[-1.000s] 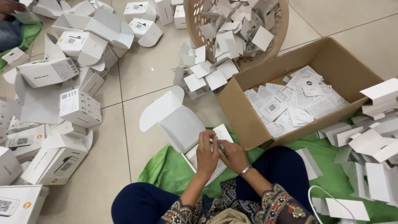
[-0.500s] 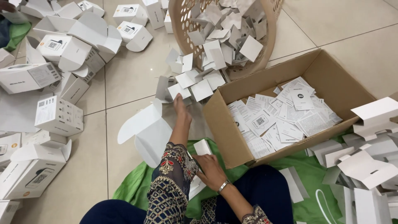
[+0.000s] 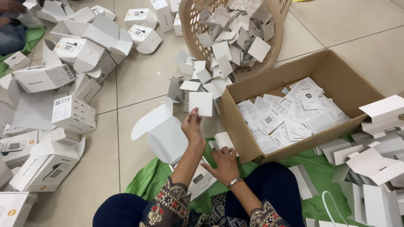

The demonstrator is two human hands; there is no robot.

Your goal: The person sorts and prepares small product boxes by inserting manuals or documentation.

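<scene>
Head cam, looking down at the floor: left hand (image 3: 192, 126) is stretched forward, pinching a white square card (image 3: 200, 104) by its lower edge between thumb and fingers, so that grip is clenched on the card. The card hangs just above the floor tiles, right beside the near-left corner of the cardboard box (image 3: 336, 75) and in front of the loose card pile (image 3: 198, 80) spilling out of the tipped basket (image 3: 269, 46).

Right hand (image 3: 224, 164) is lower, over the green cloth (image 3: 147, 185), fingers spread and pressing on a small white insert (image 3: 223, 140) near the lap; more resting on it than gripping, so call it released.

Between the hands sits an open white carton (image 3: 166, 134), flap up. The box is full of printed leaflets (image 3: 286, 117). Heaps of white cartons (image 3: 71, 113) cover the floor's left side, and folded white pieces (image 3: 374, 159) pile up on the right.
</scene>
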